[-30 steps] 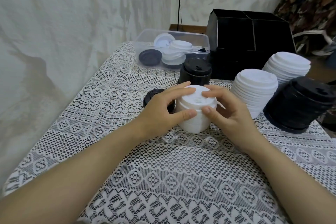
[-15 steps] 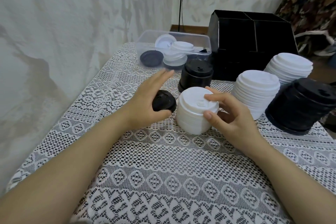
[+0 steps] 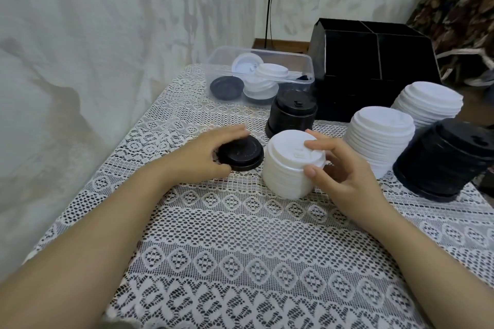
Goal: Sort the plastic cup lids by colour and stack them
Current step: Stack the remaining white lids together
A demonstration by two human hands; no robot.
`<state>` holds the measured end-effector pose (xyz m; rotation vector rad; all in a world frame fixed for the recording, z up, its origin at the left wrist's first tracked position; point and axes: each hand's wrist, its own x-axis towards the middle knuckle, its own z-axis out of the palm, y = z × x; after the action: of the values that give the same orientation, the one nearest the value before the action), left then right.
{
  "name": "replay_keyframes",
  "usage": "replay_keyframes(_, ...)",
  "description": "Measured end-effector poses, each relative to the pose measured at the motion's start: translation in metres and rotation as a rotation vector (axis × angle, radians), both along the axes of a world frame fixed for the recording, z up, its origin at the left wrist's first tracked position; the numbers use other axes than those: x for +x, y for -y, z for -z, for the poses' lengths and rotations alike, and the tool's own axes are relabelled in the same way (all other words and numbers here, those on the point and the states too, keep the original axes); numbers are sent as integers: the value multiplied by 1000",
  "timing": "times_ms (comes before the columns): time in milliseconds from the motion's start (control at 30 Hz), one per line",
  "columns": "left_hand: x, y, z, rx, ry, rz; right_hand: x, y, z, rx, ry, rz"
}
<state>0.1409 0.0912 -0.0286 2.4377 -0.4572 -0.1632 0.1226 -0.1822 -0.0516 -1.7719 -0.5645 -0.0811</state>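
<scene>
From where I stand, the person's arms are bare: the left forearm (image 3: 93, 235) and the right forearm (image 3: 427, 262) are uncovered all the way up to where they pass out of sight. The left hand (image 3: 197, 153) and right hand (image 3: 344, 176) are bare too. The fingers (image 3: 320, 145) are slim, with plain nails cut short. The right thumbnail (image 3: 310, 171) shows clearest, rounded and trimmed close.

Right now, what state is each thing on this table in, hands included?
loose black lid, flat on the cloth, unstacked.
near white stack, upright, held.
small black stack, upright, untouched.
middle white stack, stacked, untouched.
far white stack, stacked, untouched.
large black stack, stacked, untouched.
clear tub, open, black and white lids mixed inside.
left hand, gripping the loose black lid.
right hand, holding the near white stack.
</scene>
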Motion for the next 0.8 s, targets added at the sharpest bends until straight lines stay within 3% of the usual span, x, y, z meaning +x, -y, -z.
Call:
replay_keyframes(167,2,5,3,59,69,-94,0,1,0,-14,8,-10)
replay_keyframes(333,1,2,0,-1,-1,9,1,2,0,-71,37,5)
replay_keyframes(533,2,2,2,-47,-11,-72,0,5,2,-137,74,-1)
replay_keyframes(800,3,4,4,-35,46,-98,1,7,3,-76,32,-54)
